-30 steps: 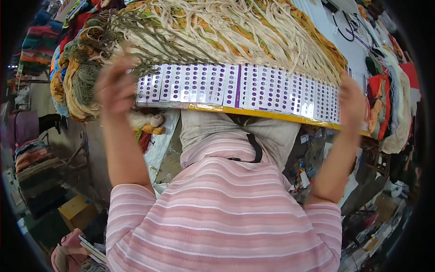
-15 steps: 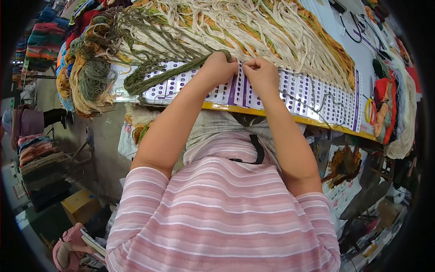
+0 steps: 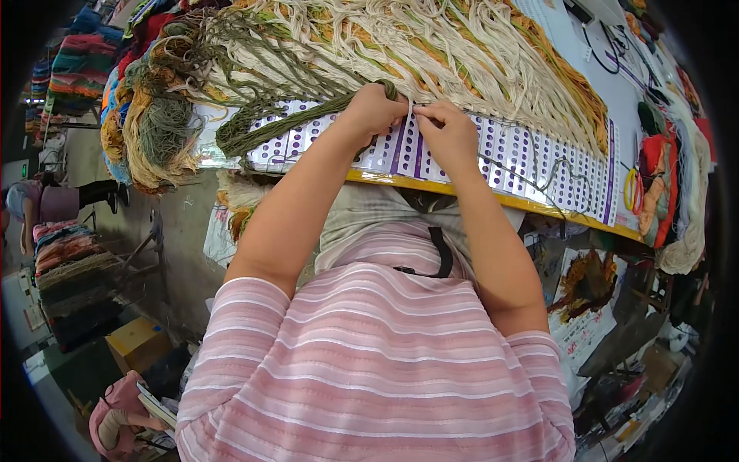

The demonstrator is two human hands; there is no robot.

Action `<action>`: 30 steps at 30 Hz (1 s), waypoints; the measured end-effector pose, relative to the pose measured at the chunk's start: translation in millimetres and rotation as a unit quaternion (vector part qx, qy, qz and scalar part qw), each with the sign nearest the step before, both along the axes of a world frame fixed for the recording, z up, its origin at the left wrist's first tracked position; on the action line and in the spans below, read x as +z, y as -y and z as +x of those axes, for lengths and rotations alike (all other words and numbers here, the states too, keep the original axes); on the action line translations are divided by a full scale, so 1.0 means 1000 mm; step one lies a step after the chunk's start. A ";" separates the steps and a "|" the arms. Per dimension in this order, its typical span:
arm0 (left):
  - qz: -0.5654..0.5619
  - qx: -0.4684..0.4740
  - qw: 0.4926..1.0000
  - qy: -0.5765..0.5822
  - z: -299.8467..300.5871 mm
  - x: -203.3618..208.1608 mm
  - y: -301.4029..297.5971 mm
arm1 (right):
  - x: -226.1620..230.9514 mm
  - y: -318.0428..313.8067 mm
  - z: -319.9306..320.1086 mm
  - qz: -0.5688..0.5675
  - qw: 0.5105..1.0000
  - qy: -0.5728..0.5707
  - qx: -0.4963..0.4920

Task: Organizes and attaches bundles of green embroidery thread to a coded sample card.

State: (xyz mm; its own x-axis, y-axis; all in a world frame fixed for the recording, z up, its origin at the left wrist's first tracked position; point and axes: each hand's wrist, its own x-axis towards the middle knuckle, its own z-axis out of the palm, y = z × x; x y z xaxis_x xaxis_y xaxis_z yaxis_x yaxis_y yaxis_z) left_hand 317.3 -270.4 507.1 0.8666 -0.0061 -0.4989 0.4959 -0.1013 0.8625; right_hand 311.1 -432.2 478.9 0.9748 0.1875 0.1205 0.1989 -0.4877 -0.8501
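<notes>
My left hand (image 3: 375, 110) is closed round a dark green yarn skein (image 3: 265, 131), whose loop passes over the fingers and trails left across the work surface. Close beside it, my right hand (image 3: 448, 129) pinches with thumb and forefinger; a white strip or strand shows between the two hands, but what the fingertips grip is too small to make out. Under both hands lie white cards (image 3: 504, 150) with rows of purple-rimmed holes. Beyond them spread long cream, orange and green yarns (image 3: 462, 54).
A yellow edge (image 3: 531, 206) runs along the table's front. Tangled yarn bundles (image 3: 158, 123) hang at the left end. At the right are yellow-handled scissors (image 3: 633, 191) and red and orange skeins (image 3: 658, 177). Another person (image 3: 58, 202) bends at the far left; one more (image 3: 119, 416) is at lower left.
Both hands stay close together, with small finger shifts. The white strip between them shows more clearly now. The view has shifted slightly.
</notes>
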 end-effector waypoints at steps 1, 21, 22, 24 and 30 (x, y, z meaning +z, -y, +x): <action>0.020 0.007 1.000 0.007 0.001 -0.003 0.000 | 0.003 0.000 -0.001 0.001 1.000 0.001 0.000; -0.377 -0.005 0.925 -0.046 -0.007 0.032 -0.038 | 0.015 0.000 0.007 -0.126 0.970 0.209 0.011; -0.304 -0.027 0.952 -0.031 -0.007 0.033 -0.031 | 0.017 0.000 0.009 -0.067 0.987 0.145 0.033; -0.159 -0.092 0.983 -0.008 -0.006 0.026 -0.017 | 0.020 0.000 0.009 -0.033 0.992 0.114 0.037; 0.128 -0.060 0.986 0.088 -0.002 0.018 -0.010 | 0.026 -0.001 0.013 -0.074 0.996 -0.013 0.043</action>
